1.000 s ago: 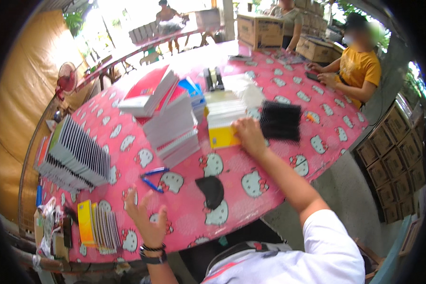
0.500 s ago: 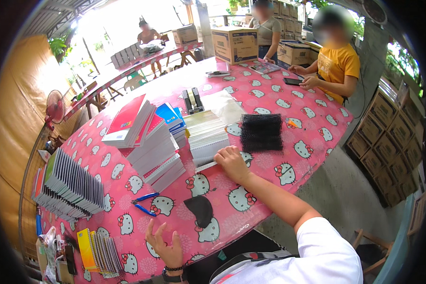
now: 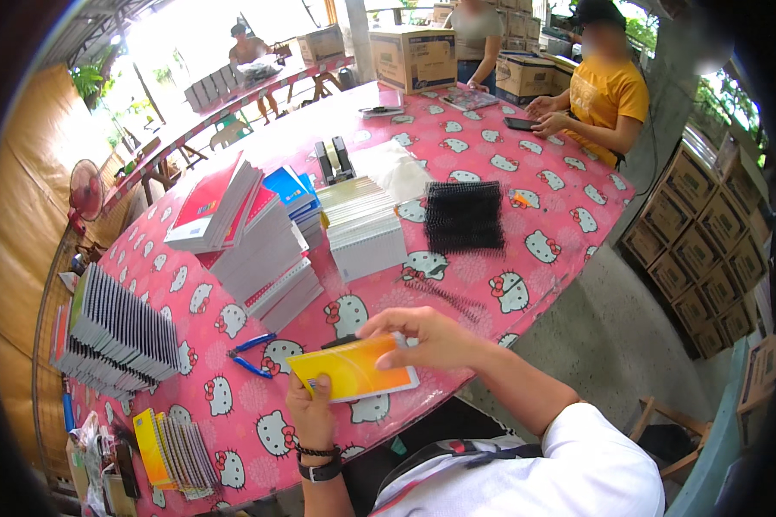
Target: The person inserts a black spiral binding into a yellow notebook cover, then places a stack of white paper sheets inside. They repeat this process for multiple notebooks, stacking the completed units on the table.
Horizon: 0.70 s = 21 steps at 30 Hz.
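Note:
A yellow-orange notebook (image 3: pixel 351 370) is held up over the near edge of the table. My left hand (image 3: pixel 313 412) grips its lower left corner, thumb on the cover. My right hand (image 3: pixel 427 338) closes on its upper right part, fingers at the top edge. Beyond it stands a stack of white unbound notebooks (image 3: pixel 366 254). A loose black spiral coil (image 3: pixel 447 297) lies to the right of that stack, near a dense bundle of black coils (image 3: pixel 463 217). Blue-handled pliers (image 3: pixel 252 355) rest left of the notebook. A dark flat piece (image 3: pixel 341 341) shows partly behind the notebook.
Red-covered notebooks (image 3: pixel 220 211), blue notebooks (image 3: pixel 289 194) and a tape dispenser (image 3: pixel 334 162) stand farther back. Spiral-bound stacks (image 3: pixel 125 332) and yellow notebooks (image 3: pixel 177 452) sit at left. A person in yellow (image 3: pixel 608 99) holds a phone across the table. Cartons (image 3: pixel 698 250) are piled at right.
My right hand has left the white stack and come back toward me. The yellow-orange notebook is now between both hands; my left hand was open and bare before. A loose coil now shows.

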Tool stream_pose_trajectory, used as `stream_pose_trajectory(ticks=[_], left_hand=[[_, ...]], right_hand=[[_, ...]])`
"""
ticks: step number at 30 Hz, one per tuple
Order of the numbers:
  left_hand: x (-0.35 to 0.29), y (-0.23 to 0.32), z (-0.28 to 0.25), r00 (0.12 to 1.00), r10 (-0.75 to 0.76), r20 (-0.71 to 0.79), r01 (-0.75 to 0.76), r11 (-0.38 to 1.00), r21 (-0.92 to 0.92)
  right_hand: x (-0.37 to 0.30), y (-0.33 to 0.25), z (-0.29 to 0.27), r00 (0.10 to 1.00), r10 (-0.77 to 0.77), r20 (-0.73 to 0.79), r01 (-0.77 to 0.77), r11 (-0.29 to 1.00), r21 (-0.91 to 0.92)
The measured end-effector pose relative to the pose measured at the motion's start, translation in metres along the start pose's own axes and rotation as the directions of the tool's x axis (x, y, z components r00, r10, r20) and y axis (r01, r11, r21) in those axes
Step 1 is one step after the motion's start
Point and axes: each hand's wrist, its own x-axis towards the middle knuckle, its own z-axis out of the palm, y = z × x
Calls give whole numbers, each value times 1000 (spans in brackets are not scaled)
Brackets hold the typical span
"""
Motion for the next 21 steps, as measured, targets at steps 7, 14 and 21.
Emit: stream_pose_trajectory(ticks=[7, 14, 21], left_hand=[[-17, -36, 5, 960, -263, 100, 270, 758, -594], [-23, -45, -3, 938, -309, 158, 328, 640, -695], [-25, -49, -3, 936, -307, 169, 333, 627, -705]], right_hand=[[-7, 38, 26, 985, 166, 44, -143, 656, 741], [-5, 33, 42, 959, 283, 7, -177, 581, 794], [-4, 31, 40, 950, 312, 20, -214, 602, 769]])
